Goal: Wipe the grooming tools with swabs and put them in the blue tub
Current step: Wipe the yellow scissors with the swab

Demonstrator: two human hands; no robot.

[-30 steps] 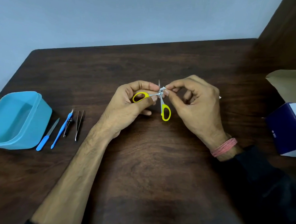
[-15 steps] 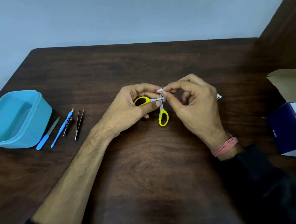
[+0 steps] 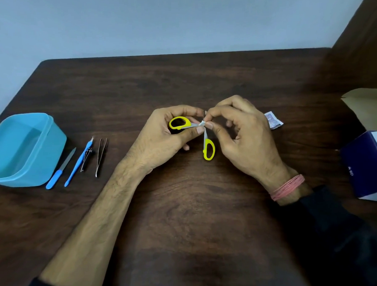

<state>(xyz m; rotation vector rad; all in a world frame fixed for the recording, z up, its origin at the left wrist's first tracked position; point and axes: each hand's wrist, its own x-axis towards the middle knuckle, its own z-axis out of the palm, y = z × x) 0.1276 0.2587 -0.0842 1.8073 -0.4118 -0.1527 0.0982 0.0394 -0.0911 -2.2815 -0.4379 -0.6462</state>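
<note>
At the middle of the table (image 3: 186,208), I am holding the yellow-handled scissors (image 3: 208,149) spread open, so the blades are bared for wiping. My left hand (image 3: 161,142) is gripping one yellow loop, thumb lying along the blade to steady it, while the other loop is hanging down toward me. My right hand (image 3: 244,135) is pinching a small white swab (image 3: 202,123) between thumb and forefinger right at the pivot, where the two blades cross; both hands are meeting there, fingertips almost touching. By the left edge the blue tub (image 3: 50,150) is sitting with no tool showing inside it, and just beside it the nail file (image 3: 61,169), a blue-handled tool (image 3: 78,164), the clippers (image 3: 86,157) and the tweezers (image 3: 101,156) are lying in a row, probably waiting their turn. Behind my right hand a torn swab packet (image 3: 273,121) is lying on the wood, and a purple-and-white box (image 3: 368,166) is standing at the right edge, likely the swab supply.
</note>
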